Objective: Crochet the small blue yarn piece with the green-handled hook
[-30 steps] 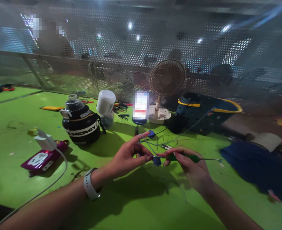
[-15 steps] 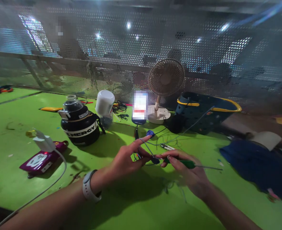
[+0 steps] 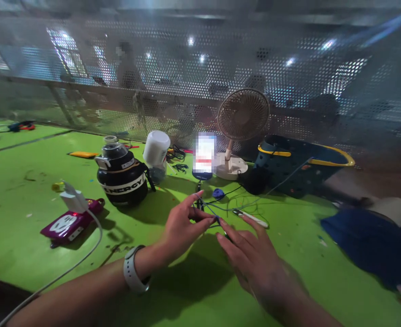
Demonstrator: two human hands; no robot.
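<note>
Blue yarn (image 3: 210,209) runs over the raised index finger of my left hand (image 3: 182,225). That hand's thumb and other fingers pinch a small blue crochet piece (image 3: 217,220), mostly covered by the fingertips. My right hand (image 3: 255,259) is turned palm down, its index fingertip at the piece. Under its fingers shows a short bit of the crochet hook (image 3: 227,235); the green handle is hidden beneath the palm. A small blue crocheted piece (image 3: 218,194) lies on the table just beyond my hands, near a white pen-like tool (image 3: 255,219).
A phone (image 3: 204,154) stands before a fan (image 3: 244,116). Right of it are a black yarn ball (image 3: 256,181) and a dark basket (image 3: 289,170), yarn trailing over its rim. Left are a black flask (image 3: 124,184), white bottle (image 3: 156,147) and purple power strip (image 3: 73,222). Blue cloth (image 3: 367,240) lies right.
My right hand has rolled palm down, hiding the green handle that was in plain sight, and its fingers have moved onto the crochet piece. The whole view has shifted slightly.
</note>
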